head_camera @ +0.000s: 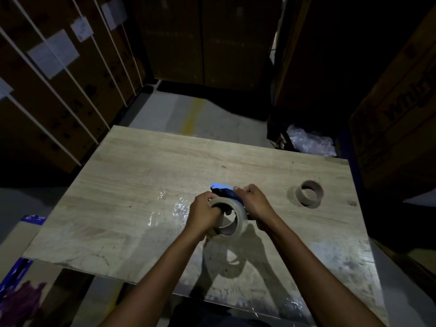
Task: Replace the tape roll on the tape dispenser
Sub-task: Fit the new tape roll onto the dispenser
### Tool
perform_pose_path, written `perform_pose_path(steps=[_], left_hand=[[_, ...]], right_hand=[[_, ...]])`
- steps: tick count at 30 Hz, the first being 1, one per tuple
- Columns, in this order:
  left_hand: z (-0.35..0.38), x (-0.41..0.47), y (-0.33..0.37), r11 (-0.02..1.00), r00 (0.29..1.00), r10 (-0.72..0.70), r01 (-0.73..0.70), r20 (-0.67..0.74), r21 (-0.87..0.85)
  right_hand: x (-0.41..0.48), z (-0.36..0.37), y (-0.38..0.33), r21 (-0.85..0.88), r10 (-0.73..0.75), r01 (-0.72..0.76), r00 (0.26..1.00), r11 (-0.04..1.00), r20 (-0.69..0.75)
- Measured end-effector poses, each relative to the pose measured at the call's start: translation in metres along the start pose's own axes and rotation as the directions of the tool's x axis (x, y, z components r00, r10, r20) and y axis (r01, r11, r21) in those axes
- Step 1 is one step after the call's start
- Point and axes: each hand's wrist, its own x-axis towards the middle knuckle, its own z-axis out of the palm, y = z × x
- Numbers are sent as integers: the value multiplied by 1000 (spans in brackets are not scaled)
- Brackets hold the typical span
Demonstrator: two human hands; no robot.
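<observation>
Above the middle of the wooden table (pixel 146 166), my left hand (pixel 203 214) grips a full roll of brownish tape (pixel 237 214), fingers curled over its rim and into the core. My right hand (pixel 253 204) holds the dark blue tape dispenser (pixel 226 192), which is mostly hidden behind the roll and my fingers; its blue tip pokes out at the far side. The roll is pressed against the dispenser. An empty cardboard tape core (pixel 309 193) stands on the table to the right, apart from both hands.
Crumpled clear film (pixel 180 207) lies on the table left of my hands. Large strapped cardboard boxes (pixel 59 95) stand to the left and behind, more boxes (pixel 396 119) to the right. A clear plastic bag (pixel 311 140) lies past the table's far right corner.
</observation>
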Motion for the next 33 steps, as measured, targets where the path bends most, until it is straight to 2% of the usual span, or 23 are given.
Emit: perform_pose_path(steps=[4,9,12,15,17,21,27,30,33], left_hand=[[-5,11,6,983,993,-115,114,-2,-144],[-10,15,14,964,992,-116,124,47,-237],[-16,19,12,933,958,-132,207,256,-293],[-27,24,6,891,858,-44,266,512,-369],[-30,25,4,868,815,8,282,579,-409],[-30,30,0,798,845,-48,353,533,-488],[-30,33,2,809,841,-48,350,539,-472],[-31,33,0,835,871,-34,294,491,-464],[-33,29,0,867,923,-23,210,385,-453]], right_hand=[[-3,11,8,106,-37,42,998,993,-52],[-9,20,8,210,-75,94,993,973,-94],[-8,21,11,254,-86,112,990,961,-113],[-8,19,13,272,-89,118,989,955,-118],[-8,19,12,273,-92,121,989,954,-116],[-5,19,9,267,-88,123,986,956,-141],[0,14,9,216,-115,132,989,967,-91],[0,13,10,242,-100,105,994,965,-32],[-2,13,7,285,-63,56,998,957,17]])
